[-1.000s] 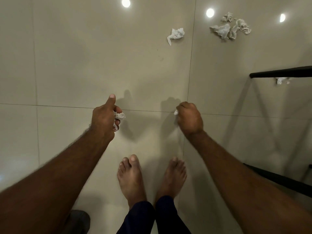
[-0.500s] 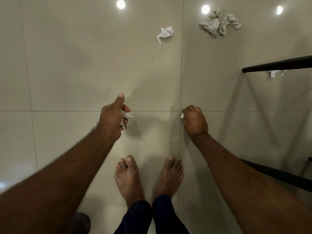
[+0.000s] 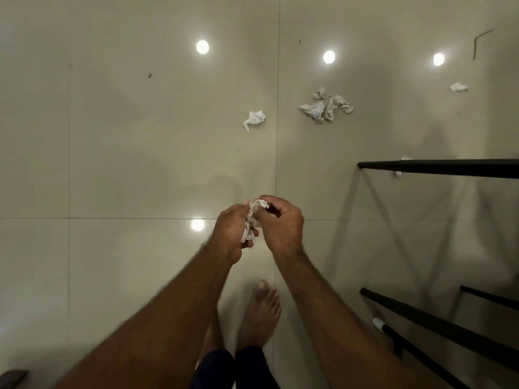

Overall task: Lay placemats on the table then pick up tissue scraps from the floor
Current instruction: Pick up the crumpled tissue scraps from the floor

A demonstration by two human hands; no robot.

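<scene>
Both hands have come together from well apart, over the tiled floor (image 3: 140, 164) beside the black table frame (image 3: 438, 167). The left hand (image 3: 230, 230) curls round a wad of tissue (image 3: 254, 213), and the right hand (image 3: 283, 223) pinches the wad's top. Ahead on the floor lie a cluster of scraps (image 3: 325, 106), a single scrap (image 3: 254, 119) and a smaller scrap (image 3: 459, 87). They look feather-light, soft and easily torn, so each is best pinched at its crumpled bulk.

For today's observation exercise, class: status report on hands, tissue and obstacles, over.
Left hand and right hand grip crumpled white tissue wad. Loose white tissue scraps ahead, uncollected. Black metal bar at right.
</scene>
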